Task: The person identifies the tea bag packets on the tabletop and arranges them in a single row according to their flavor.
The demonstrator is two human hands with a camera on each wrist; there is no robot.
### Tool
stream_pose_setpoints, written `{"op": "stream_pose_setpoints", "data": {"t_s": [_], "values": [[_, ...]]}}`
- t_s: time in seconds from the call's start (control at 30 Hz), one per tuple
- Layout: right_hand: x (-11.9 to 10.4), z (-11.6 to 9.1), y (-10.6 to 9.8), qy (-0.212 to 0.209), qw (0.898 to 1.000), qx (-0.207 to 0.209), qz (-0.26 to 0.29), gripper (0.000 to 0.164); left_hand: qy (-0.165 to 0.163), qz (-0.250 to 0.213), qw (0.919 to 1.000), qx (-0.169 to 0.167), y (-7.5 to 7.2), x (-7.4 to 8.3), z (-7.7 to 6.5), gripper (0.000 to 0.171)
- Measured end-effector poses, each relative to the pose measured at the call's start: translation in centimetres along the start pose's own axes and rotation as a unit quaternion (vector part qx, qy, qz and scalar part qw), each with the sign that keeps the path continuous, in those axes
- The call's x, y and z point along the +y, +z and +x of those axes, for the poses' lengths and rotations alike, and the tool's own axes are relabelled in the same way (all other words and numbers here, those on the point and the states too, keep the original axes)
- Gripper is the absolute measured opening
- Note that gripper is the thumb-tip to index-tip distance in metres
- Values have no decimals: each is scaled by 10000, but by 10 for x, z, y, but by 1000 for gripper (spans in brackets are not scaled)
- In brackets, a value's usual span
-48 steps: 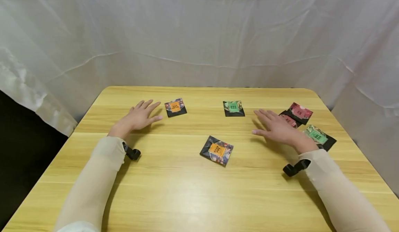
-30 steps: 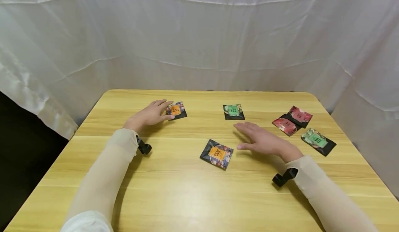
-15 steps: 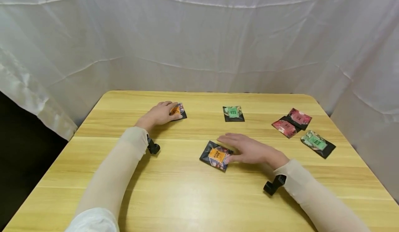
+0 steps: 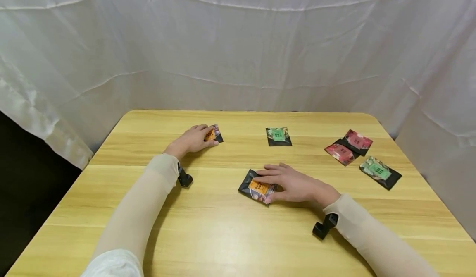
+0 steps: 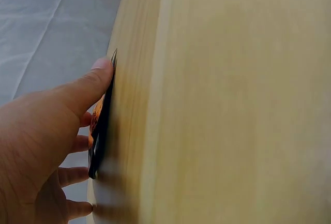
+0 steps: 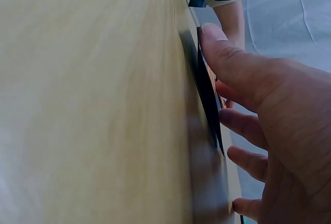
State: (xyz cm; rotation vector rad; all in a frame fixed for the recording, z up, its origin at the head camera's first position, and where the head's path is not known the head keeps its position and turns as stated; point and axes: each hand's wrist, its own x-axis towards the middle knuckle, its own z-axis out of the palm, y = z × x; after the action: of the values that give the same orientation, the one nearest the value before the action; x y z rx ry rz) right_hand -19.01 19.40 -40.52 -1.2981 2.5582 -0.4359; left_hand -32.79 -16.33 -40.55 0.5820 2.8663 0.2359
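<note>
In the head view my left hand [image 4: 193, 139] lies over an orange-labelled packet [image 4: 210, 134] at the far left. My thumb [image 5: 101, 71] is at the packet's near edge in the left wrist view, with the other fingers spread along its far side. Nearer the middle, my right hand [image 4: 293, 184] reaches across a second orange-labelled packet [image 4: 250, 184]. Its outstretched fingers overlap the label, and the thumb [image 6: 214, 40] touches the near edge in the right wrist view. Both packets lie on the table, partly hidden by the hands.
A green-labelled packet [image 4: 279, 137] lies at the back middle. On the right are two overlapping red packets [image 4: 340, 152] and another green-labelled packet [image 4: 380, 172]. The wooden table [image 4: 208, 235] ends at a white curtain [image 4: 230, 53] behind.
My left hand has moved right onto the far orange-labelled packet. My right hand has come left from beside the red packets onto the nearer orange-labelled one. The packets keep their places.
</note>
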Motion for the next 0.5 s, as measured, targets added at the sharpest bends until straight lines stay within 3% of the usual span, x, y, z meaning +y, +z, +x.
{"op": "stream_pose_setpoints", "data": {"t_s": [0.5], "values": [[1,0,2,24,10000,33,-65,69,360,-294,9989,-7,0,-9,-7,83]]}}
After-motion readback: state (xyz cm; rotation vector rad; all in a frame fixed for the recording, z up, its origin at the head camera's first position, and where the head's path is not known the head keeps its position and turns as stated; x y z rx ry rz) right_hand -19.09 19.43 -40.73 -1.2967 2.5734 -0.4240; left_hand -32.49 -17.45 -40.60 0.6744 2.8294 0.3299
